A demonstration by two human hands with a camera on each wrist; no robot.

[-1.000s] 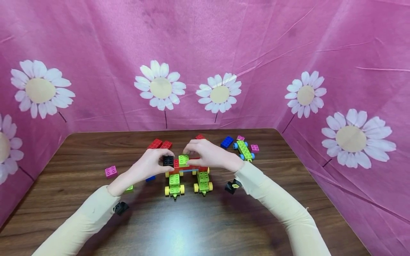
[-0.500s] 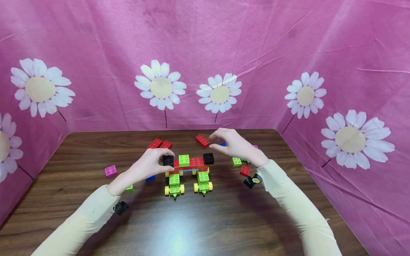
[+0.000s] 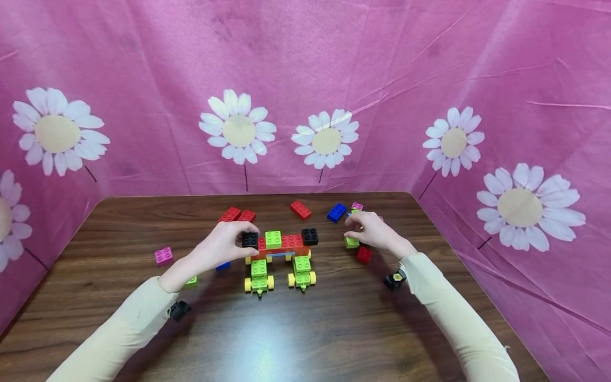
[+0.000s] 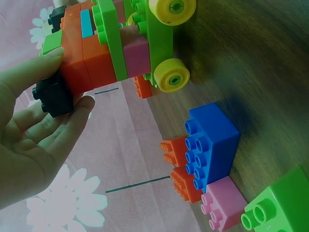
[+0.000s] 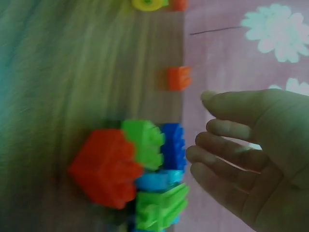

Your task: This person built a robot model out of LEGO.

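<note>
In the head view a toy vehicle of bricks stands mid-table, with a row of red bricks (image 3: 292,241) across two green bases (image 3: 259,269) on yellow wheels. A green brick (image 3: 273,239) sits on top, and a black brick (image 3: 310,236) caps the right end. My left hand (image 3: 220,243) pinches the black brick (image 4: 55,94) at the left end between thumb and fingers. Over at the right, my right hand (image 3: 375,229) hovers above a loose green brick (image 3: 351,243) and a red brick (image 3: 364,254). Its slightly bent fingers hold nothing in the right wrist view.
Toward the back lie a red brick (image 3: 300,210), a blue brick (image 3: 337,213) and two red bricks (image 3: 230,214). A pink brick (image 3: 164,256) and a blue brick (image 4: 215,140) lie on the left. A green base with light-blue wheels (image 5: 159,210) is partly behind my right hand in the head view.
My right hand has left the vehicle and moved right, over the loose green brick, uncovering the black brick at the right end. My left hand stays on its black brick.
</note>
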